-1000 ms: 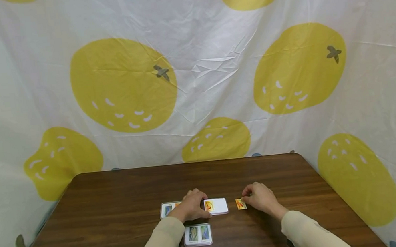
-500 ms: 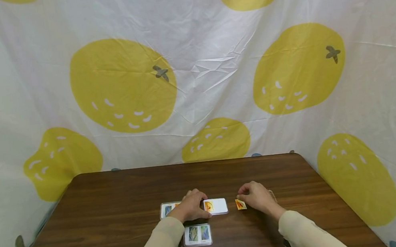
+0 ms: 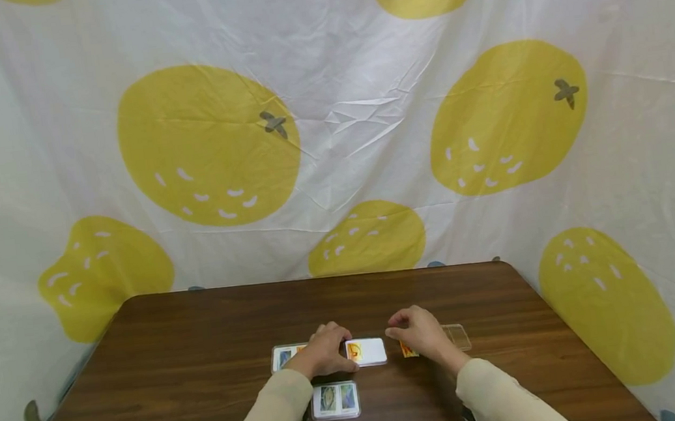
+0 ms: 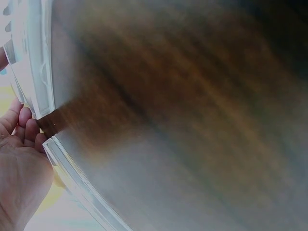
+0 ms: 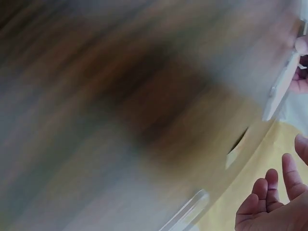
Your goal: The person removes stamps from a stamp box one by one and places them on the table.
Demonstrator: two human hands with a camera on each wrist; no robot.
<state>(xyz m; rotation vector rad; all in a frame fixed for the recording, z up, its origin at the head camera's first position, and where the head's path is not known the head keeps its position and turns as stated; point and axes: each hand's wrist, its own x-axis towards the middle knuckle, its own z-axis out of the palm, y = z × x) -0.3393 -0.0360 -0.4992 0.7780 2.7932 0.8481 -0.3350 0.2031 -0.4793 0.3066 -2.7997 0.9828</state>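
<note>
My left hand (image 3: 325,349) grips the left end of a clear plastic case (image 3: 374,351), thumb at its near side and fingers at its far side. Inside is a white card with an orange stamp-like picture (image 3: 354,352) at its left. The left wrist view has a case edge (image 4: 43,72) close above the fingers. Fingers bent and holding nothing, my right hand (image 3: 422,334) hovers just right of that case. A small loose orange stamp-like piece (image 3: 408,350) lies partly hidden below it; the right wrist view shows this piece (image 5: 236,151) apart from the fingers.
An empty clear plastic lid (image 3: 457,337) lies behind the right hand. Another case (image 3: 283,357) with small pictures is partly covered by the left hand. A third case (image 3: 335,401) with two pictures lies nearer the front. A fruit-patterned cloth (image 3: 364,166) hangs behind the table.
My right hand has moved left, away from the loose orange piece toward the white-card case, uncovering the clear lid. The left hand has kept its place.
</note>
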